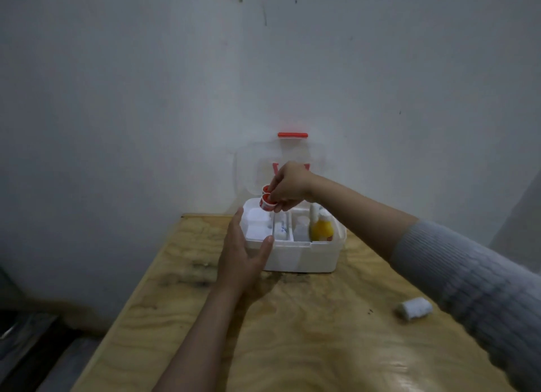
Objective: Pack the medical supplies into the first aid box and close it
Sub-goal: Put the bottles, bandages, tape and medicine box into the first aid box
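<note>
Head view: box [304,257] contents blurred.

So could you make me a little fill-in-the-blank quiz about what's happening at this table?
1. The right hand holds two small red-and-white rolls above the ____ side of the first aid box.
2. The left hand rests against the box's near-left ____.
3. The box's clear lid stands ____ against the wall.
4. One white bandage roll still lies on the wooden ____, to the right.

Missing words: left; corner; open; table
</note>
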`<move>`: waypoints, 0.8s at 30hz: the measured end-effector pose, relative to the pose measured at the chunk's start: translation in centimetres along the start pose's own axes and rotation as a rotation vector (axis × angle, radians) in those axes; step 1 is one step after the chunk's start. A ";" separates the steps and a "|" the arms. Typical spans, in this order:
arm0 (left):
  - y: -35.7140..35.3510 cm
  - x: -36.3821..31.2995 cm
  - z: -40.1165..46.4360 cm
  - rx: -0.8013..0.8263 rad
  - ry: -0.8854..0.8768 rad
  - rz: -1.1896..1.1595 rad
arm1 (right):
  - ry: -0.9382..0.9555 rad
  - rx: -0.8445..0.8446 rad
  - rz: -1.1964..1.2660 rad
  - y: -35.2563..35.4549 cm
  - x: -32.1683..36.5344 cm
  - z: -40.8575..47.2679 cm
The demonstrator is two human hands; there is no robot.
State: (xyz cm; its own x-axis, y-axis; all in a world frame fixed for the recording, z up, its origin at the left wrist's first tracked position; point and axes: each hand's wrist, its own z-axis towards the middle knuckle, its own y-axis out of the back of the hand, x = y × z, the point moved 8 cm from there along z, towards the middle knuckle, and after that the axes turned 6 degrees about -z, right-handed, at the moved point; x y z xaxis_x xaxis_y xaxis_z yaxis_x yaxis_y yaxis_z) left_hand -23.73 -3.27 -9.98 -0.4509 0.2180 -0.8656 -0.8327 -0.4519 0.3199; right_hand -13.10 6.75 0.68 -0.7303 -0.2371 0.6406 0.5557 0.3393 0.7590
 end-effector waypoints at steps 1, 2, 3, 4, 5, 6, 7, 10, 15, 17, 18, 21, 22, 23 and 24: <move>0.0 -0.1 0.0 0.004 -0.011 0.007 | -0.020 -0.002 -0.010 -0.8 0.2 0.6; 0.1 -0.2 0.0 0.008 -0.021 0.017 | -0.039 -0.001 -0.022 -1.5 0.4 1.2; 0.1 -0.2 0.0 0.013 -0.024 0.021 | -0.059 0.001 -0.040 -2.2 0.4 1.6; 0.2 -0.2 0.0 0.017 -0.018 0.020 | -0.079 0.002 -0.065 -2.8 0.4 2.0; 0.3 -0.1 0.0 0.021 -0.010 0.017 | -0.098 -0.001 -0.094 -3.2 0.4 2.3; 0.3 -0.2 0.0 0.024 -0.004 0.011 | -0.112 -0.008 -0.129 -3.6 0.4 2.5; 0.3 -0.2 0.0 0.028 0.001 0.006 | -0.121 -0.022 -0.173 -3.8 0.4 2.7; 0.2 -0.4 0.0 0.040 0.007 0.010 | -0.125 -0.054 -0.267 -3.9 0.3 2.9; 0.3 -0.7 -0.1 0.040 0.000 0.018 | -0.127 -0.031 -0.258 -4.0 -0.1 3.2; 0.3 -0.8 0.0 0.035 -0.008 0.025 | -0.129 -0.017 -0.246 -3.8 -0.2 3.1; 0.3 -0.8 0.0 0.030 -0.009 0.031 | -0.130 -0.013 -0.230 -3.5 -0.3 2.9; -0.2 -0.8 -0.1 0.026 -0.011 0.053 | -0.133 -0.019 -0.162 -1.9 -1.2 2.2; -0.4 -0.8 -0.1 0.028 -0.010 0.057 | -0.128 -0.032 -0.140 -1.1 -1.5 1.7; -0.3 -0.6 0.0 0.026 -0.005 0.057 | -0.116 -0.044 -0.118 -0.3 -1.6 1.2; -0.3 -0.5 0.0 0.025 -0.002 0.050 | -0.098 -0.057 -0.095 0.5 -1.7 0.5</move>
State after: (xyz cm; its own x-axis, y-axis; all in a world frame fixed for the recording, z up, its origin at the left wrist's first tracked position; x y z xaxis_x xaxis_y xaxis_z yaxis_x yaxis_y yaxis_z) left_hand -23.26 -3.23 -9.62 -0.4930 0.1971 -0.8474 -0.8166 -0.4410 0.3725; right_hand -11.74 7.75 -0.08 -0.8141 -0.1750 0.5537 0.5020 0.2671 0.8226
